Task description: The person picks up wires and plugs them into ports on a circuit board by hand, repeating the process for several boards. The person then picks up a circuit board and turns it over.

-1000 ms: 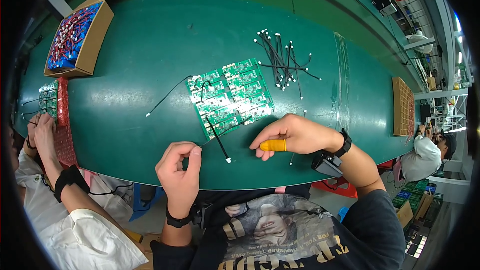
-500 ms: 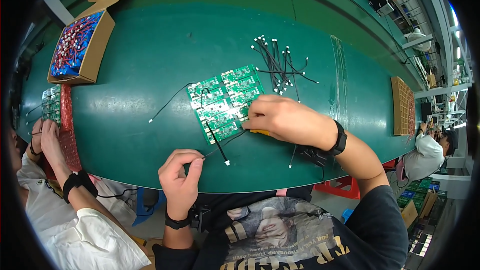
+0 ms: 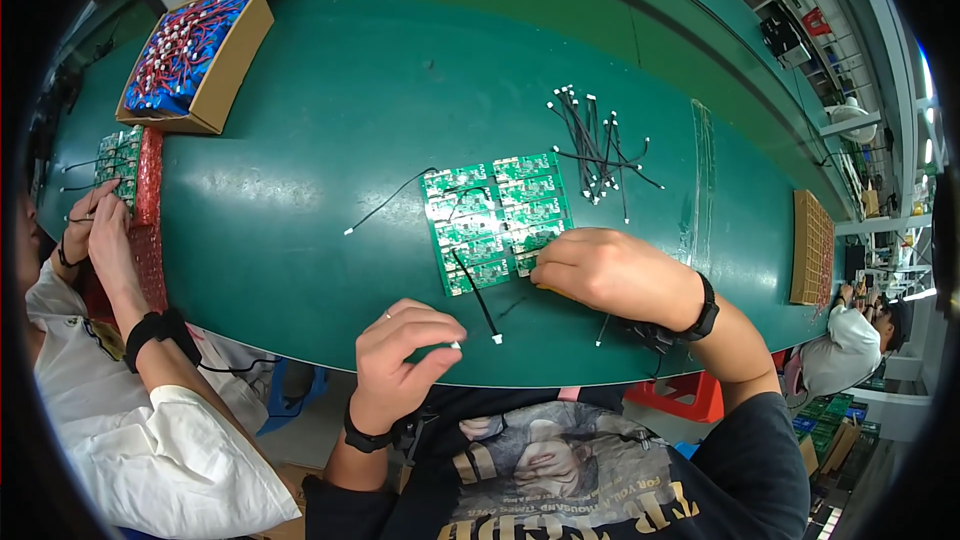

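On the table lies a panel of green circuit boards [image 3: 470,230], with a few black cables attached or lying on it. My left hand [image 3: 405,352] is in front of the panel's near edge, thumb and forefinger pinched at the white connector [image 3: 456,345] of a thin black cable. The rest of that cable is blurred. My right hand [image 3: 610,268] is closed at the panel's near right corner. Something yellow [image 3: 556,292] shows beneath its fingers, mostly hidden. One black cable with a white plug [image 3: 480,302] hangs over the panel's near edge.
A pile of black cables [image 3: 600,145] lies beyond the panel to the right. At the far left stands a cardboard box [image 3: 235,65] of blue parts with red wires. A co-worker's hands [image 3: 110,230] handle another board panel at left. A brown grid tray [image 3: 812,250] stands right.
The view has shifted, so the table items sit further right. My left hand's fingers have moved along the cable to its white connector. My right hand stays at the panel's corner.
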